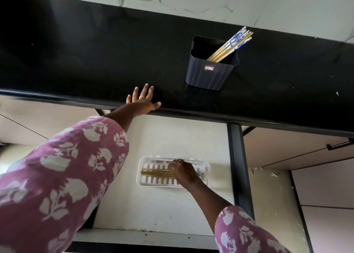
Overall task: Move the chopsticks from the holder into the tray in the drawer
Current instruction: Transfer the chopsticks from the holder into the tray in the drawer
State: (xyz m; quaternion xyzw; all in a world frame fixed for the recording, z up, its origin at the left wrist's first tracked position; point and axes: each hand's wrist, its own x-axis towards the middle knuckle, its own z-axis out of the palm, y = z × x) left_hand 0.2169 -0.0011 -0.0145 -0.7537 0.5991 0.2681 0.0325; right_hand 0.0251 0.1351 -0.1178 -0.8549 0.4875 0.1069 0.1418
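Note:
A dark blue ribbed holder [208,74] stands on the black counter [95,57], with several wooden chopsticks [232,43] with blue-and-white tops leaning out to the right. Below, the open drawer [172,204] holds a white slotted tray [151,173]. A few chopsticks [155,173] lie lengthwise in the tray. My right hand [183,171] is down in the tray, fingers curled over the right ends of those chopsticks. My left hand [142,100] rests flat on the counter's front edge with fingers spread.
A white marble-patterned wall [249,3] rises behind the counter. A dark vertical frame post [239,166] stands right of the drawer, and beyond it are cabinet fronts with a black handle [339,144].

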